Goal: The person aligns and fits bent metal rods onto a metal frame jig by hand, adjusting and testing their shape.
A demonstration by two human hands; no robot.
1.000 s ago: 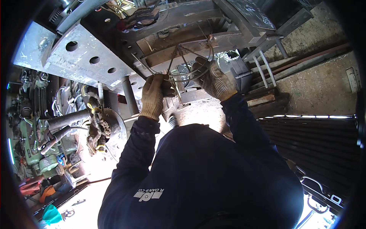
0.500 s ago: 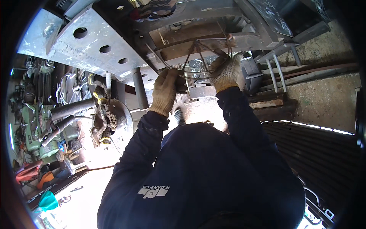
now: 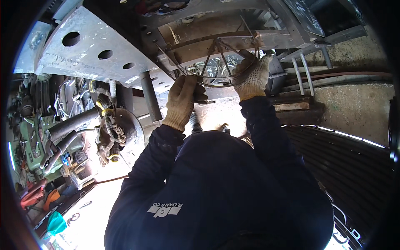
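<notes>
A frame of thin bent metal rods [image 3: 218,86] hangs across the space between my two gloved hands, a curved rod running from one to the other and slanting struts rising behind it. On its left side my left hand [image 3: 181,100], in a cream knit glove, is closed around the curved rod, one rod end sticking up past the fingers. My right hand [image 3: 254,79], in a dotted glove with a yellow cuff, grips the frame's right side. Its fingertips are partly hidden behind the rods and the hand itself.
A grey steel beam with round holes [image 3: 89,50] slants across the upper left, a pipe leg [image 3: 151,98] below it. Used gloves [image 3: 110,133] lie on a round metal plate [image 3: 132,129]. A green machine [image 3: 31,139] stands at left. Steel bars [image 3: 302,75] project at right.
My view has shifted slightly, and the frame and my right hand sit a little farther right. Both hands keep their hold on the rods.
</notes>
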